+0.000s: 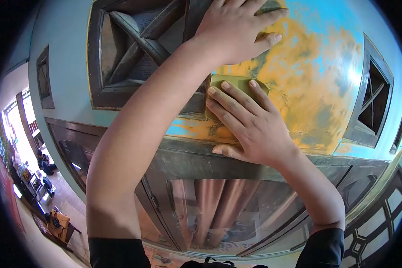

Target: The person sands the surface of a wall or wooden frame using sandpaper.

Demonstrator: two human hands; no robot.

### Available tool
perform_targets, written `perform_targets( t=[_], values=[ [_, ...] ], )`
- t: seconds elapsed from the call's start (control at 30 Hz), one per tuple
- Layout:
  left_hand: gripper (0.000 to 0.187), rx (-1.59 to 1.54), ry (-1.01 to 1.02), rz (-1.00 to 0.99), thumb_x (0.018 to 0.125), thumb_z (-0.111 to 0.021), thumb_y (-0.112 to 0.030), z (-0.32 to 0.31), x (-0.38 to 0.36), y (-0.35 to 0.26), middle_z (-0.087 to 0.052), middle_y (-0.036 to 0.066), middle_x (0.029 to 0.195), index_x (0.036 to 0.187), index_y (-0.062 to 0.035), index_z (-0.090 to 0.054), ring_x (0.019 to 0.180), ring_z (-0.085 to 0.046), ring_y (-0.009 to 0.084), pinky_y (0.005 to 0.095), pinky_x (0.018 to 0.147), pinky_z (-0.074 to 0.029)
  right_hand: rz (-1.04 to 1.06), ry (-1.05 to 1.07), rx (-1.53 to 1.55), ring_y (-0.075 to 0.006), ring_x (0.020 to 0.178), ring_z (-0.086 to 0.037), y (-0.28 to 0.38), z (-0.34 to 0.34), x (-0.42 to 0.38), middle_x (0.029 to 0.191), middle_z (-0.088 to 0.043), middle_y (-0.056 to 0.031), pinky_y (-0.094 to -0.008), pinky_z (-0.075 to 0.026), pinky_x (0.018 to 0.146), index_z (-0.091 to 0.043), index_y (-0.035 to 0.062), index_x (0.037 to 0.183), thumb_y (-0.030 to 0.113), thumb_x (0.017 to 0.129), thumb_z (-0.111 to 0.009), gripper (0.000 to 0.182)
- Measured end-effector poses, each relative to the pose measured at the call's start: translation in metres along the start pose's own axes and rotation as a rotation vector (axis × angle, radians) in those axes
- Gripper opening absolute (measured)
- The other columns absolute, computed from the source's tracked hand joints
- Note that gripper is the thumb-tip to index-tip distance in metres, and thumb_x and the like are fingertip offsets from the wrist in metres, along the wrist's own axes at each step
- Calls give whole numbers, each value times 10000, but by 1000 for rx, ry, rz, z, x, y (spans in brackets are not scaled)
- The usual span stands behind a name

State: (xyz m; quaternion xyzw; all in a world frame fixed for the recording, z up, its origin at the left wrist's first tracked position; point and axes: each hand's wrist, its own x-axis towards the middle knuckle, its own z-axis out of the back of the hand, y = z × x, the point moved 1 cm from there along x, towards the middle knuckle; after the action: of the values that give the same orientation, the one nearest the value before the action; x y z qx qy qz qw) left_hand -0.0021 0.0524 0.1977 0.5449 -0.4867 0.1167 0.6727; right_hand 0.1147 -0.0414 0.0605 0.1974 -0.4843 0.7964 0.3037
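Bare forearms (134, 127) nearest, both reaching up. Right hand (259, 129) open, palm-down, pressing an olive-yellow thin sheet (240, 82) to the patchy orange-and-blue wall (306, 96) near its lower left edge, beside the dark wooden lattice frame (140, 42); no pinch on it. Left hand (232, 31) spread flat above; can't tell if anything's under the palm. Reads as rubbing; a further stroke needs even pressure, fingertips clear of the frame.

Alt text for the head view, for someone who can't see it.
A right hand holds a yellow-green sheet against a patchy orange-and-blue wall; the left hand is spread higher up. Dark crossed-bar vent at left, glass below.
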Motion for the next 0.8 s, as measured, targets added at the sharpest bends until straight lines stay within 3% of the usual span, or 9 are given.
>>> perform_targets(
  t=[0.07, 0.23, 0.47, 0.57, 0.67, 0.77, 0.8],
  values=[
    [637, -2, 95, 28, 1053, -310, -534, 6, 3, -1, -89, 120, 1683, 1599, -211, -255, 1556, -29, 305, 514, 1253, -20, 13, 1, 1, -223, 1459, -359, 0, 1, -1, 1538, -444, -68, -517, -238, 1217, -511, 79, 1426, 637, 934, -454, 746],
    [638, 59, 48, -8, 1054, -311, -532, 0, 2, 0, -80, 117, 1685, 1605, -218, -235, 1556, -20, 309, 517, 1253, -20, 60, 31, 32, -224, 1450, -370, 3, -1, -14, 1534, -446, -70, -512, -246, 1216, -503, 60, 1427, 637, 943, -440, 756],
    [642, 6, 136, 10, 1052, -349, -499, 11, 4, -5, -92, 125, 1682, 1610, -211, -215, 1554, -34, 324, 519, 1253, -27, 39, 89, 7, -208, 1435, -401, -4, 6, -52, 1532, -458, -31, -494, -276, 1205, -518, 137, 1423, 590, 928, -523, 671],
    [646, -18, 82, 5, 1044, -397, -466, 9, -3, -8, -111, 129, 1679, 1603, -183, -238, 1553, -48, 325, 521, 1253, -43, 1, 105, -66, -209, 1435, -404, -17, 12, -64, 1535, -459, -13, -491, -288, 1197, -522, 169, 1423, 571, 923, -547, 642],
    [671, -84, 131, 5, 1032, -439, -455, 17, -16, -18, -111, 132, 1678, 1601, -161, -240, 1552, -54, 337, 525, 1252, -58, -113, 105, -135, -239, 1446, -396, -34, 25, -70, 1543, -457, -24, -500, -263, 1201, -531, 179, 1420, 577, 891, -591, 664],
    [599, -149, 105, 85, 981, -492, -374, 27, -48, -47, -301, 93, 1627, 1534, -165, -397, 1513, -243, 316, 556, 1221, -189, -309, -8, -220, -298, 1468, -359, -64, 40, -81, 1556, -439, -71, -522, -210, 1212, -515, 161, 1445, 563, 883, -612, 698],
    [693, -151, 177, 67, 947, -525, -422, 31, -62, -57, -268, 123, 1641, 1535, -86, -377, 1528, -206, 323, 553, 1221, -182, -352, -76, -249, -312, 1472, -347, -77, 42, -87, 1560, -431, -82, -526, -202, 1212, -503, 160, 1458, 556, 894, -601, 696]
  ],
)
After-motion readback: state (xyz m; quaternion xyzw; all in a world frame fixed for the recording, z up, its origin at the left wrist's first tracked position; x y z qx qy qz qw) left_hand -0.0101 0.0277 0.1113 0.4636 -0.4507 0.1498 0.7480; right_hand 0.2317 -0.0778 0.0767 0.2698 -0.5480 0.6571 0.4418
